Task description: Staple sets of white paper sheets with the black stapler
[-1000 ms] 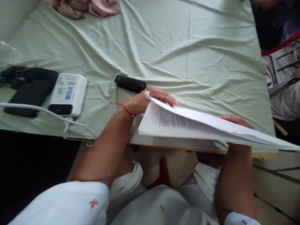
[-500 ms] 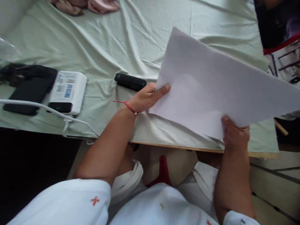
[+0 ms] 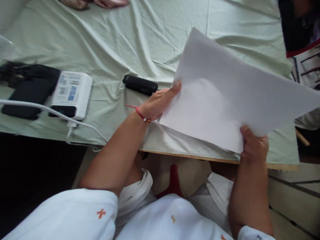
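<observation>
White paper sheets (image 3: 225, 96), long axis running left-right, tilted upright.

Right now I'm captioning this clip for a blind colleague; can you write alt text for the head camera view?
Two hands, left hand and right hand, hold a blank white paper stack tilted above a table draped in pale green wrinkled cloth. On the cloth lie a black stapler, a white rectangular power bank with a white cable, and a black phone.
</observation>
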`<action>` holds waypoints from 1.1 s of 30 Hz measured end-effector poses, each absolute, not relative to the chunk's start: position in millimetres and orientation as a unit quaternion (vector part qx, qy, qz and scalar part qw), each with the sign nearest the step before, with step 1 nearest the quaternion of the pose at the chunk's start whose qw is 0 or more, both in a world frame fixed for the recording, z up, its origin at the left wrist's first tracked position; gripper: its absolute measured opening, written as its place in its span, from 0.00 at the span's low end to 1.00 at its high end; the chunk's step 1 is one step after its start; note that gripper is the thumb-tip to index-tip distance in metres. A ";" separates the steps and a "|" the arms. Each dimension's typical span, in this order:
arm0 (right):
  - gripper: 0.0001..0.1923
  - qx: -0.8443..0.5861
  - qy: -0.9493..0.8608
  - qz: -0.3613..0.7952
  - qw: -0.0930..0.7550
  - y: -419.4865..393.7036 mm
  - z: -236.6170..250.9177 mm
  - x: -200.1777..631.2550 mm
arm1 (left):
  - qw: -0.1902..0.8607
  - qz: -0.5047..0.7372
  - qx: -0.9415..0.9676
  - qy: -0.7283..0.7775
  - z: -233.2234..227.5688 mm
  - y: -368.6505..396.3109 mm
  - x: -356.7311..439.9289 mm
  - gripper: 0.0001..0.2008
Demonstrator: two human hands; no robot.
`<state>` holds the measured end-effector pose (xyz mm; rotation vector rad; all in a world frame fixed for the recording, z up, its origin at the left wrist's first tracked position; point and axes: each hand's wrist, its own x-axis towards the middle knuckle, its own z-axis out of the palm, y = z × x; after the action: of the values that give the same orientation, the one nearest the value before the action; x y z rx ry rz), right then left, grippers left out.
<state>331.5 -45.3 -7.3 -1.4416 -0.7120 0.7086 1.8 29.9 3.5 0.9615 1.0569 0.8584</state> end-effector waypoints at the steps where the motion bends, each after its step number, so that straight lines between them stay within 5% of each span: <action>1: 0.30 -0.628 -0.311 0.314 0.641 -45.3 -7.6 330.7 | 0.664 0.384 0.435 0.472 2.3 29.8 1.6 0.27; 10: 0.33 -0.621 -0.279 0.270 0.681 -37.9 -10.4 328.2 | 0.637 0.344 0.558 0.406 9.1 31.8 -3.0 0.28; 20: 0.28 -0.660 -0.262 0.417 0.568 -44.0 -13.5 332.7 | 0.688 0.361 0.470 0.420 8.3 26.3 -10.4 0.26; 26: 0.21 -0.684 -0.330 0.343 0.553 -43.6 -21.6 340.3 | 0.685 0.309 0.465 0.467 10.4 21.8 -9.6 0.22; 33: 0.19 -0.716 -0.366 0.301 0.512 -44.7 -14.6 346.0 | 0.550 0.327 0.535 0.551 18.9 7.6 -14.4 0.18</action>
<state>346.0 -44.7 -14.6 -1.7224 -0.8802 0.7251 -14.4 7.6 18.9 1.2671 1.3046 0.7734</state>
